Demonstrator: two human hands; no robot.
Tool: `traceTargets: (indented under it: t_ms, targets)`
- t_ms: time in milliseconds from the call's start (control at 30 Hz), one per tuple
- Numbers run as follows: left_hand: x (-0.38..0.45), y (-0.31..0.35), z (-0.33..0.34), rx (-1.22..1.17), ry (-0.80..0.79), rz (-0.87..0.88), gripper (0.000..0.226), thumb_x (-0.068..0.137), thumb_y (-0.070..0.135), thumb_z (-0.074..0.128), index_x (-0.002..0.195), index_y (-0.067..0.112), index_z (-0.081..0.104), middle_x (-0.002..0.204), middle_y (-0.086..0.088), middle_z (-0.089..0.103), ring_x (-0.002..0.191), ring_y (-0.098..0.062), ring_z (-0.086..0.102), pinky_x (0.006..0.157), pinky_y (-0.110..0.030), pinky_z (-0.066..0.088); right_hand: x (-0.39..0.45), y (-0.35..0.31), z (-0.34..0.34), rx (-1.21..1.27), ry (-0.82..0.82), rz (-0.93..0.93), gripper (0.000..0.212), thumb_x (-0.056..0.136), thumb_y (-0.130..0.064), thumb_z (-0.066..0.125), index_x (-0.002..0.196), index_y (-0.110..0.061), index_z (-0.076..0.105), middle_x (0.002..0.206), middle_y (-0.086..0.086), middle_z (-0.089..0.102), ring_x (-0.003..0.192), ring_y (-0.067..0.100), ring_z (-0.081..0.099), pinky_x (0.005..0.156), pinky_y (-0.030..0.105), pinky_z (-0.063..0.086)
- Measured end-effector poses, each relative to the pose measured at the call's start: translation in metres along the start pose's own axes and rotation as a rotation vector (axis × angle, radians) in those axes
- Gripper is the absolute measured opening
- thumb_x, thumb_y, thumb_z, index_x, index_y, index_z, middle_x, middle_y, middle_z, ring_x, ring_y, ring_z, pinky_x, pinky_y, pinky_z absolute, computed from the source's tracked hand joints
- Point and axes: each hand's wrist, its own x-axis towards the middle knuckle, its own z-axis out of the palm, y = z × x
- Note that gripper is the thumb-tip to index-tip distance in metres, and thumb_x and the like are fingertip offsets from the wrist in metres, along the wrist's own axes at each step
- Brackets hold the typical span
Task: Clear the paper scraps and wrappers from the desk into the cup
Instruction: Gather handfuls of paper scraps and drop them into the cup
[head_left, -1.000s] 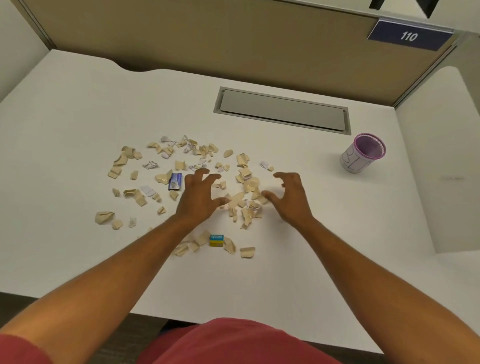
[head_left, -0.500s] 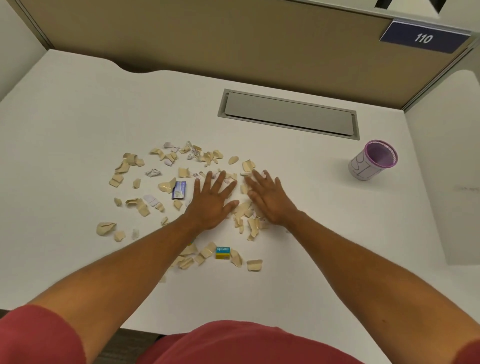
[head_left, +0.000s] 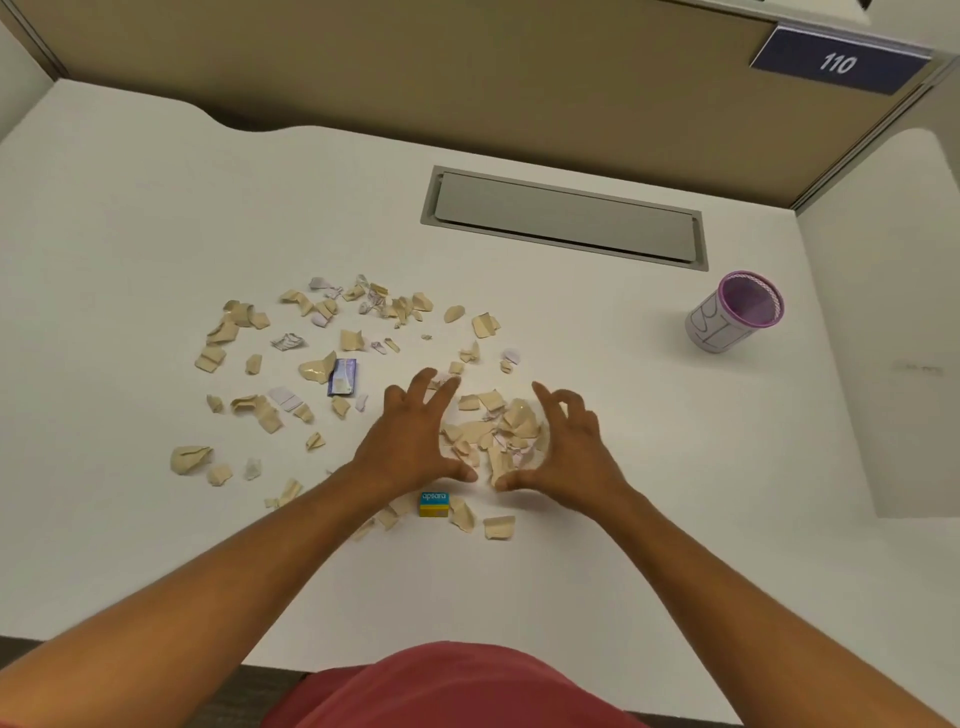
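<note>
Several beige and white paper scraps (head_left: 353, 340) lie scattered over the middle of the white desk (head_left: 130, 234). A heap of scraps (head_left: 498, 431) sits between my two hands. My left hand (head_left: 415, 441) rests on its left side, fingers spread. My right hand (head_left: 566, 441) cups its right side, fingers curled and apart. Neither hand holds anything. A blue wrapper (head_left: 343, 378) lies left of my left hand. A small blue-and-yellow box (head_left: 434, 504) marked "apsara" lies just below my thumbs. The cup (head_left: 735, 312), white with a purple rim, stands at the far right.
A grey rectangular hatch (head_left: 563, 218) is set into the desk at the back. A tan partition (head_left: 415, 67) with a "110" plate (head_left: 836, 62) closes the back. A white side panel (head_left: 883, 312) stands on the right, close to the cup.
Both hands were flat on the scraps with fingers together; now they have drawn back towards me and apart, with a heap of scraps gathered between them.
</note>
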Motion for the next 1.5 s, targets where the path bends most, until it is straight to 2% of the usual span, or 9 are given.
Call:
traceTargets:
  t_ms: [200, 333, 467, 600, 767, 900, 1000, 1200, 1500]
  targets:
    - [0.007, 0.028, 0.002, 0.005, -0.087, 0.087, 0.118, 0.073, 0.042, 0.092, 0.166, 0.025, 0.022, 0.172, 0.000, 0.016, 0.149, -0.037, 0.026, 0.114, -0.045, 0.042, 0.010, -0.025, 0.027, -0.133, -0.006, -0.023, 0.118, 0.067, -0.047, 0.090, 0.160, -0.034, 0.019, 0.155, -0.001, 0.022, 0.133, 0.029, 0.033, 0.094, 0.038, 0.051]
    - [0.012, 0.032, 0.001, -0.084, -0.038, 0.129, 0.071, 0.084, 0.028, 0.084, 0.148, 0.019, 0.055, 0.152, -0.003, 0.045, 0.134, -0.034, 0.045, 0.105, -0.044, 0.049, 0.014, -0.032, 0.032, -0.167, 0.031, -0.046, 0.069, 0.081, -0.027, 0.082, 0.143, -0.027, 0.052, 0.144, 0.002, 0.040, 0.122, 0.029, 0.043, 0.092, 0.034, 0.049]
    - [0.015, 0.035, 0.004, -0.060, 0.038, 0.156, 0.026, 0.098, 0.032, 0.069, 0.119, 0.019, 0.076, 0.113, -0.005, 0.061, 0.111, -0.029, 0.055, 0.086, -0.038, 0.050, 0.013, -0.033, 0.034, -0.158, 0.132, -0.105, 0.020, 0.094, -0.011, 0.058, 0.108, -0.016, 0.072, 0.108, 0.006, 0.058, 0.100, 0.026, 0.055, 0.079, 0.039, 0.052]
    - [0.015, 0.037, 0.011, -0.111, 0.144, 0.094, 0.021, 0.096, 0.026, 0.070, 0.108, 0.013, 0.082, 0.104, -0.007, 0.071, 0.102, -0.027, 0.065, 0.080, -0.032, 0.047, 0.015, -0.024, 0.031, -0.021, 0.185, -0.075, 0.018, 0.085, -0.002, 0.055, 0.088, -0.002, 0.073, 0.092, 0.014, 0.068, 0.085, 0.031, 0.065, 0.075, 0.046, 0.055]
    - [0.017, 0.036, 0.010, -0.333, 0.225, -0.021, 0.019, 0.089, 0.020, 0.075, 0.103, 0.012, 0.085, 0.098, -0.007, 0.082, 0.092, -0.022, 0.071, 0.081, -0.027, 0.050, 0.016, -0.005, 0.019, 0.572, 0.185, 0.194, 0.010, 0.079, -0.005, 0.074, 0.083, -0.012, 0.080, 0.081, 0.000, 0.076, 0.075, 0.018, 0.071, 0.069, 0.031, 0.058]
    - [0.022, 0.045, 0.002, -0.772, 0.211, -0.262, 0.008, 0.082, 0.010, 0.081, 0.088, 0.010, 0.086, 0.088, -0.007, 0.083, 0.078, -0.013, 0.074, 0.078, -0.020, 0.057, 0.014, 0.005, 0.000, 1.214, 0.029, 0.402, 0.012, 0.083, 0.004, 0.077, 0.094, 0.005, 0.073, 0.091, 0.009, 0.068, 0.073, 0.018, 0.065, 0.064, 0.021, 0.057]
    - [0.024, 0.063, -0.008, -1.280, 0.089, -0.422, 0.005, 0.078, -0.004, 0.080, 0.079, 0.000, 0.081, 0.083, -0.015, 0.080, 0.081, -0.031, 0.077, 0.088, -0.040, 0.066, 0.012, 0.016, -0.018, 1.450, -0.011, 0.457, 0.014, 0.086, 0.009, 0.073, 0.097, 0.001, 0.072, 0.095, 0.007, 0.071, 0.077, 0.015, 0.069, 0.066, 0.019, 0.060]
    - [0.047, 0.113, -0.022, -1.668, -0.028, -0.386, 0.007, 0.086, -0.010, 0.074, 0.094, -0.009, 0.074, 0.081, -0.015, 0.078, 0.077, -0.026, 0.078, 0.078, -0.031, 0.067, 0.013, 0.049, -0.070, 1.557, 0.044, 0.457, 0.014, 0.088, 0.010, 0.070, 0.098, 0.000, 0.071, 0.090, 0.007, 0.074, 0.075, 0.013, 0.074, 0.072, 0.022, 0.063]
    - [0.123, 0.246, -0.041, -1.697, -0.160, -0.252, 0.025, 0.084, -0.010, 0.075, 0.109, -0.011, 0.072, 0.097, -0.020, 0.079, 0.085, -0.029, 0.080, 0.073, -0.030, 0.066, 0.042, 0.109, -0.198, 1.471, 0.322, 0.308, 0.016, 0.092, 0.007, 0.066, 0.105, -0.001, 0.065, 0.093, 0.007, 0.066, 0.077, 0.013, 0.065, 0.065, 0.020, 0.060]
